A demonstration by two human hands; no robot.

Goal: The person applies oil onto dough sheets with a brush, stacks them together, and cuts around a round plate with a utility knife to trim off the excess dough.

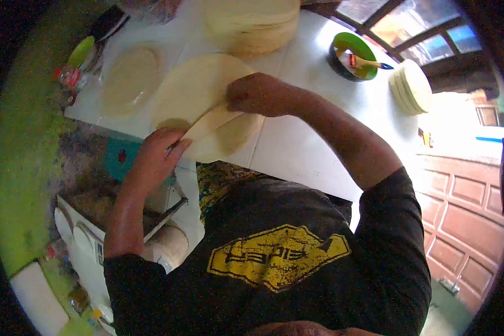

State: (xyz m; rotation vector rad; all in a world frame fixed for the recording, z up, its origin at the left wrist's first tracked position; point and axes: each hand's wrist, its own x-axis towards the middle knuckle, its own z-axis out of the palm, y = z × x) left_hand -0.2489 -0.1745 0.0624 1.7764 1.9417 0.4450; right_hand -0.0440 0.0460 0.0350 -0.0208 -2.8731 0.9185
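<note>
A thin, pale round dough sheet (pixel 199 84) lies on the white table in front of me, over what looks like another round. Its near edge is lifted and folded over between my hands. My left hand (pixel 159 150) pinches this edge at the lower left, with a small dark spot by the fingers that I cannot make out. Closed on the same edge at the upper right is my right hand (pixel 257 94), slightly blurred, its fingertips partly hidden. Beyond the sheet stands a tall stack of similar rounds (pixel 252 25).
On the white table (pixel 302 143), a green bowl (pixel 350 39) holds a brush (pixel 367 63). Beside it is a smaller stack of pale rounds (pixel 411 87). A clear plastic-looking oval (pixel 130 81) lies at left, near a bottle (pixel 67 75). A teal stool (pixel 117 159) stands below the edge.
</note>
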